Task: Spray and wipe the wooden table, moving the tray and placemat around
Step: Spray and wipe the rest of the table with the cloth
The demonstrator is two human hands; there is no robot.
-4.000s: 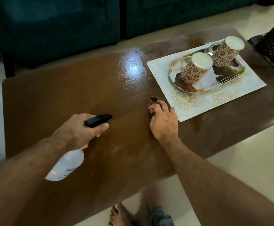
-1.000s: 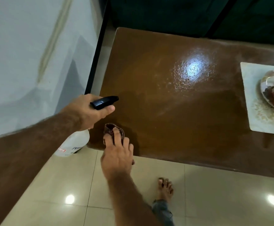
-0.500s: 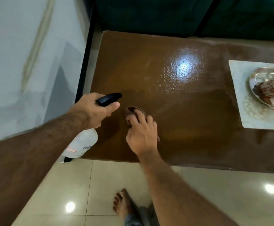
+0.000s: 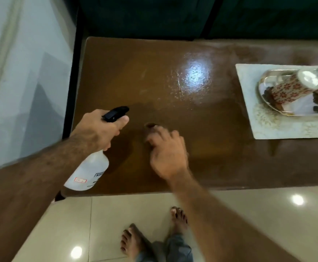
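Note:
The glossy brown wooden table (image 4: 173,53) fills the middle of the view, with wet droplets near a bright glare spot. My left hand (image 4: 97,129) grips a clear spray bottle (image 4: 90,171) by its black trigger head, held over the table's near left corner. My right hand (image 4: 167,148), blurred, presses a small brown cloth (image 4: 150,126) flat on the table, mostly hidden under my fingers. At the right lies a pale patterned placemat (image 4: 264,127) carrying a shiny metal tray (image 4: 264,86) with an upturned floral cup (image 4: 290,87) on it.
A pale wall (image 4: 22,72) stands close on the left, with a black frame (image 4: 73,72) between it and the table. A dark teal sofa (image 4: 154,14) runs along the table's far edge. My bare feet (image 4: 154,235) stand on the glossy tiled floor below the near edge.
My right hand and the cloth have slid from the table's near left corner rightward and further onto the surface. The view turned left from the tray end four seconds ago.

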